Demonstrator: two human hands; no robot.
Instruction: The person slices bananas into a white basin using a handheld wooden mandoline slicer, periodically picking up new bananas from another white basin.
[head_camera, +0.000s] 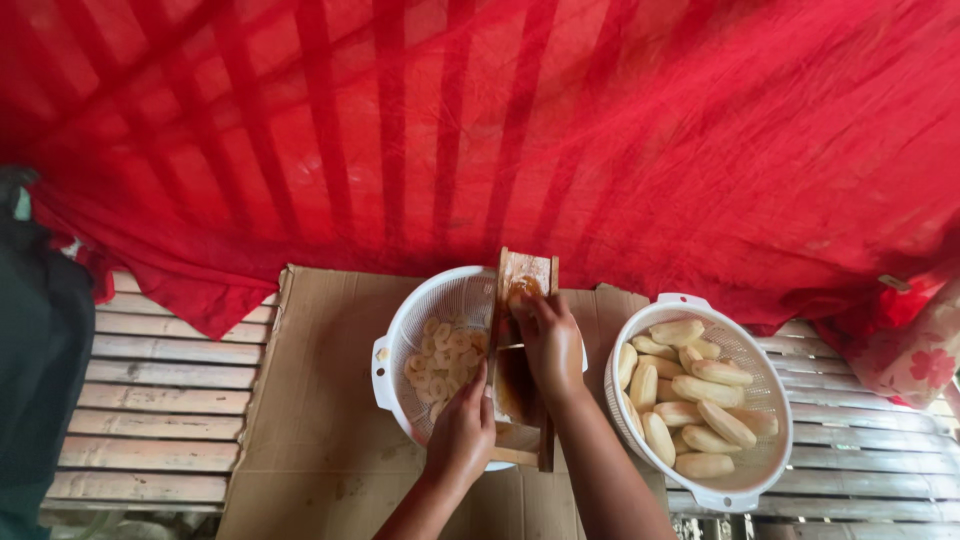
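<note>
Over a sheet of cardboard (330, 400) on bamboo slats, I see my left hand (462, 435) clasped round the near end of a wooden slicer (520, 375), steadying it across a white colander (425, 310) of banana slices (440, 360). My right hand (550, 345) presses a banana piece (524, 290) against its board, fingers closed. Beside it sits a second colander (745, 490) of peeled bananas (695, 400).

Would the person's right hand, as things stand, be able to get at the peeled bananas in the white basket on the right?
Probably yes. The right hand rests on the wooden slicer, and the basket of peeled bananas sits open-topped just beside that forearm, with nothing between them.
</note>
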